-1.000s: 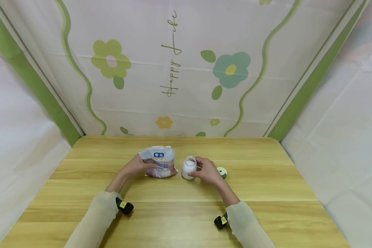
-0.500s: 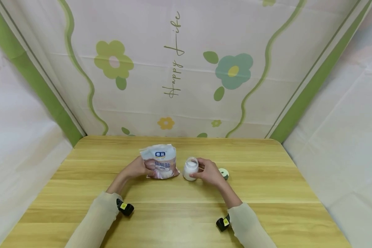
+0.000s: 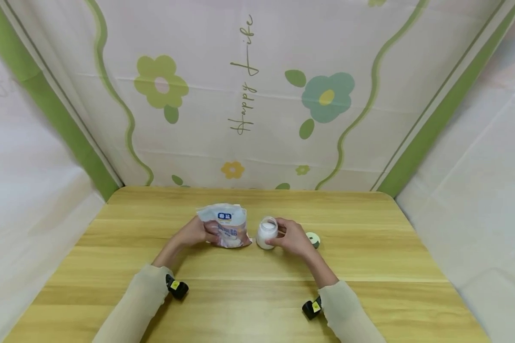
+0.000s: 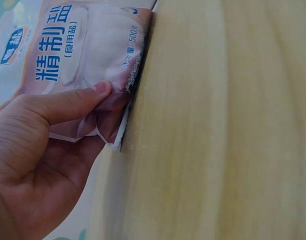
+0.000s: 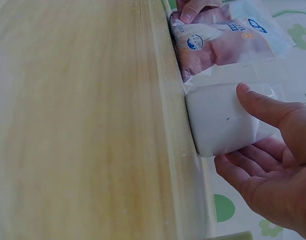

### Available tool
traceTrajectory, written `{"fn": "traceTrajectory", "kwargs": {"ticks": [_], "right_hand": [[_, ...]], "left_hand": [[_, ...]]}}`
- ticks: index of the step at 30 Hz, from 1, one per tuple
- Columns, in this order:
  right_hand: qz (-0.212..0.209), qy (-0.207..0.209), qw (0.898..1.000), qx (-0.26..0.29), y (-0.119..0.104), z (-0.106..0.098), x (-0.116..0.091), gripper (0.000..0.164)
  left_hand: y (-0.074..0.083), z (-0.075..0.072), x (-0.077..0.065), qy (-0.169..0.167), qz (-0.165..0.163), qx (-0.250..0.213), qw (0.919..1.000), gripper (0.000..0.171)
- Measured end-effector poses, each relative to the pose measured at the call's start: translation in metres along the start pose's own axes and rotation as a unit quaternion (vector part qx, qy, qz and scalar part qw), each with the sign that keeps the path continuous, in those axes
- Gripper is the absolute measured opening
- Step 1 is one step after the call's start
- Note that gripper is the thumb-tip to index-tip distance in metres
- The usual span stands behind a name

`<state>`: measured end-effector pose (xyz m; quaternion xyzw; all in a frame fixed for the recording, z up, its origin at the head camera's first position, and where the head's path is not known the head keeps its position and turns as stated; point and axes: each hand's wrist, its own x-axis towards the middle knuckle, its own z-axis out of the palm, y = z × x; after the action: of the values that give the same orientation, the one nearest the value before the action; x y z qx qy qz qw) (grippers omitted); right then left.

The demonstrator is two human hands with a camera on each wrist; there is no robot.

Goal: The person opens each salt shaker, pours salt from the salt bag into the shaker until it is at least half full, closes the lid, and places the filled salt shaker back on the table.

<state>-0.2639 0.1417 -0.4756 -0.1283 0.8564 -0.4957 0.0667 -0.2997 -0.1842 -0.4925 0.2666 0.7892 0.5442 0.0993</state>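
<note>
A printed plastic bag of salt (image 3: 231,231) stands at the table's far middle, its lower edge at the tabletop. My left hand (image 3: 194,233) grips its lower left side, thumb (image 4: 78,102) across the printed front and fingers behind, partly hidden by the bag. Just to the right, an open clear jar (image 3: 266,236) stands upright, filled with white grains to near its shoulder. My right hand (image 3: 293,238) holds this jar from the right: the thumb lies on the near side, the other fingers reach round the far side. In the right wrist view the jar (image 5: 220,120) shows its white contents.
A round lid (image 3: 314,239), pale on top with a dark green side, lies right of the jar, partly behind the right hand. The wooden table (image 3: 249,305) ends at a flower-printed cloth wall (image 3: 197,124). Black wrist cameras (image 3: 178,288) sit at both sleeves.
My left thumb has shifted from across the bag's middle to its lower left part. The bag rose slightly, then came down. Jar and right hand stay together; the whole view drifted slightly.
</note>
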Motion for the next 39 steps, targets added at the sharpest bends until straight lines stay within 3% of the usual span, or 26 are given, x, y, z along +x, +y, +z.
{"fn": "traceTrajectory", "kwargs": {"ticks": [8,11,16,23,39], "right_hand": [[-0.008,-0.002,1.0,-0.002,0.001,-0.003,0.001,0.057],[-0.013,-0.005,1.0,-0.007,0.002,-0.003,0.0,0.056],[-0.009,-0.004,1.0,-0.008,0.002,-0.004,0.0,0.056],[-0.014,-0.007,1.0,-0.007,0.004,-0.004,0.0,0.056],[-0.012,-0.009,1.0,0.003,0.004,-0.002,0.0,0.056]], "left_hand": [[-0.002,0.0,0.001,-0.003,0.02,0.028,0.9994,0.063],[0.0,-0.004,-0.003,-0.001,-0.001,0.048,0.9988,0.06],[0.001,-0.008,-0.008,-0.024,-0.05,0.018,0.9983,0.051],[0.0,-0.008,-0.01,-0.042,-0.056,-0.016,0.9974,0.058],[0.002,-0.011,-0.019,-0.011,-0.061,-0.009,0.998,0.067]]}}
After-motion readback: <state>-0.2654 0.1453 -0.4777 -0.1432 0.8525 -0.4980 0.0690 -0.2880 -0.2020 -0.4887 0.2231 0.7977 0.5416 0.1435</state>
